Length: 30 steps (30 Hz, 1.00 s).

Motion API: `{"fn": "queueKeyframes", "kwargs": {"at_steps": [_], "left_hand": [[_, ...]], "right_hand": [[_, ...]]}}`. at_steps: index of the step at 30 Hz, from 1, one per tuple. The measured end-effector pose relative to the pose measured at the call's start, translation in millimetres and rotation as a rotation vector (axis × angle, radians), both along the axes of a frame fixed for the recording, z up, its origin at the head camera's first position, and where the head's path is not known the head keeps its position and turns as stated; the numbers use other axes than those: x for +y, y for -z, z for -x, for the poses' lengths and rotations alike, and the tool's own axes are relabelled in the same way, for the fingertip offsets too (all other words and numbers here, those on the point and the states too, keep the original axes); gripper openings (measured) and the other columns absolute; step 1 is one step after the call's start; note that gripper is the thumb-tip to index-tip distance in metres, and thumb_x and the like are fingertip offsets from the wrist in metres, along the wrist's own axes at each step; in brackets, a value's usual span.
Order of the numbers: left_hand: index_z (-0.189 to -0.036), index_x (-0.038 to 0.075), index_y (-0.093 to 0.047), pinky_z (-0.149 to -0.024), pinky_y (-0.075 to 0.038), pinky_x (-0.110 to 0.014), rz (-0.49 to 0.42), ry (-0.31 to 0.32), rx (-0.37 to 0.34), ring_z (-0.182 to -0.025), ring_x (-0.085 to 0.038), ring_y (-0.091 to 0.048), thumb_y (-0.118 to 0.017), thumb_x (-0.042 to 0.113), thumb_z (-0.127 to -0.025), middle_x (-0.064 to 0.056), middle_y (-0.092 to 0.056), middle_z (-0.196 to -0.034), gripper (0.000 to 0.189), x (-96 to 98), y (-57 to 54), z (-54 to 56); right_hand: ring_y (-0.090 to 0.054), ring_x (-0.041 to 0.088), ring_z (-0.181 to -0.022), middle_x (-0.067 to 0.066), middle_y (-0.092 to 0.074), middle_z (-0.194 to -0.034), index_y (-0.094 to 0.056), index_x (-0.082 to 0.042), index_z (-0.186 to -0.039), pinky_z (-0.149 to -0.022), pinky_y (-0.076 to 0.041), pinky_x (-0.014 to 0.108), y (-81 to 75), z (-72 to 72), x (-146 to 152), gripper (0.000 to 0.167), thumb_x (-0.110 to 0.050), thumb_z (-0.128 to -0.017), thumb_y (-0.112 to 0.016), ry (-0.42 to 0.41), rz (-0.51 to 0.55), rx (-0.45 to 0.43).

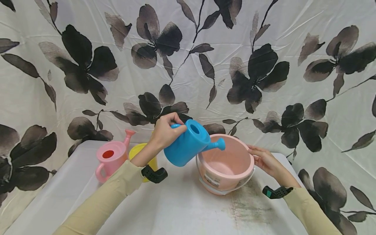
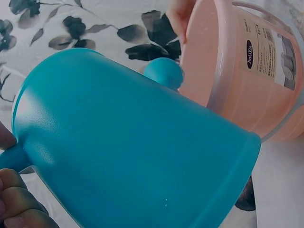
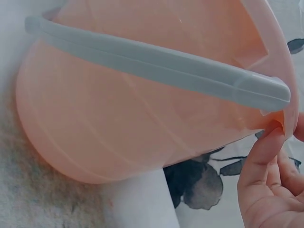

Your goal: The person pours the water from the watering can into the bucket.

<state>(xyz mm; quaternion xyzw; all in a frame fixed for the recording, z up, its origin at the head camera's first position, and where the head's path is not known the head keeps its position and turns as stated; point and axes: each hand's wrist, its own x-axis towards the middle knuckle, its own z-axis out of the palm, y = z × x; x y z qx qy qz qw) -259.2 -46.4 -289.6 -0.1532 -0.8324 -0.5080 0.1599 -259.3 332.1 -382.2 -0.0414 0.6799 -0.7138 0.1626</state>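
My left hand [image 1: 168, 131] grips the handle of a blue watering can [image 1: 188, 145], held above the table and tilted to the right. The can's round sprinkler head [image 1: 221, 144] overlaps the mouth of a pink bucket [image 1: 235, 153]. In the left wrist view, the can's body [image 2: 133, 133] fills most of the picture, with curled fingers [image 2: 21, 202] around its handle. On the bucket's right side my right hand [image 1: 265, 160] pinches the rim between thumb and fingers, as the right wrist view also shows. The bucket stands upright on the table, its pale handle [image 3: 156, 64] hanging down.
To the left on the white table [image 1: 164, 209] stand a pink watering can [image 1: 113, 156] and a yellow container [image 1: 138, 149], partly hidden behind my left forearm. A flower-patterned cloth [image 1: 205, 81] hangs behind the table. A brownish stain [image 1: 252, 202] marks the table's right part.
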Motion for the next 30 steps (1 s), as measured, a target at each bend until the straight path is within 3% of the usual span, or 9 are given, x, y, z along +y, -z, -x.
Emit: {"fn": "queueKeyframes", "kwargs": {"at_steps": [15,30], "left_hand": [[-0.080,0.008,-0.061,-0.068,-0.052,-0.041,0.010,0.009,0.014,-0.071,-0.023,-0.061,-0.063,0.016,-0.081,-0.012,-0.070,-0.086,0.009,1.0,0.6,2.7],[-0.081,0.008,-0.061,-0.068,-0.053,-0.039,0.026,0.019,0.002,-0.071,-0.023,-0.061,-0.063,0.017,-0.082,-0.012,-0.071,-0.085,0.009,4.0,1.7,1.6]], "right_hand": [[-0.062,0.000,-0.099,-0.015,-0.059,-0.111,-0.002,0.012,-0.149,-0.083,-0.051,0.016,1.1,-0.7,1.9,0.066,-0.012,-0.103,-0.043,-0.035,0.045,0.009],[-0.062,-0.003,-0.099,-0.018,-0.060,-0.107,-0.003,0.010,-0.149,-0.085,-0.052,0.017,0.4,-0.3,-1.2,0.067,-0.014,-0.102,-0.044,-0.015,0.029,-0.019]]}}
